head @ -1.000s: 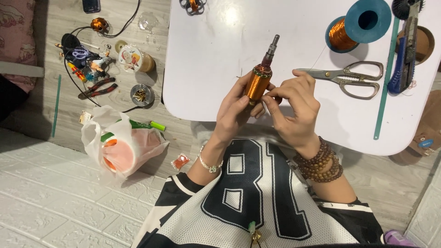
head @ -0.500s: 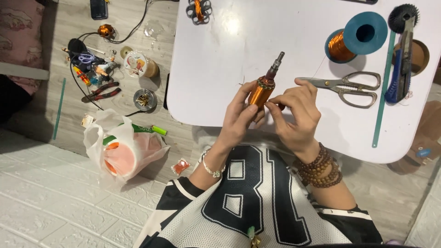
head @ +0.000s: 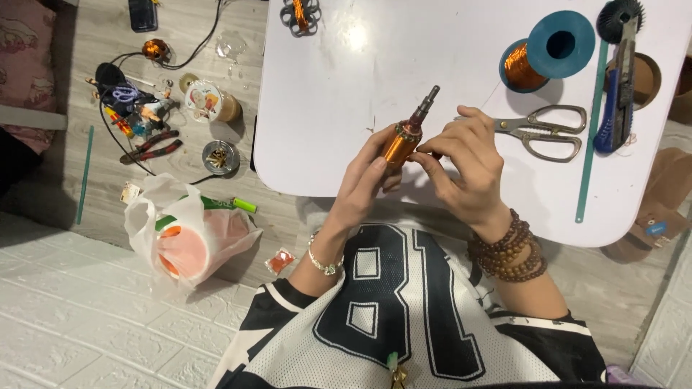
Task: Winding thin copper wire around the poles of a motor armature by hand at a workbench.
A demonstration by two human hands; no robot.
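Note:
Over the near edge of a white table (head: 339, 86) I hold a small motor rotor (head: 406, 137) wound with copper wire, its steel shaft pointing up and away. My left hand (head: 364, 184) wraps its lower end from the left. My right hand (head: 465, 166) pinches it from the right with thumb and fingertips. Both wrists carry bracelets, beads on the right one.
On the table lie scissors (head: 544, 130), a teal spool of copper wire (head: 548, 50), a blue utility knife (head: 613, 108), a green strip (head: 587, 130) and a small copper coil (head: 299, 14). The floor at left holds a plastic bag (head: 187, 238), pliers (head: 151, 148), cables and small parts.
The rotor and both hands sit slightly higher and further right in view, the camera having shifted; the grip on the rotor is the same.

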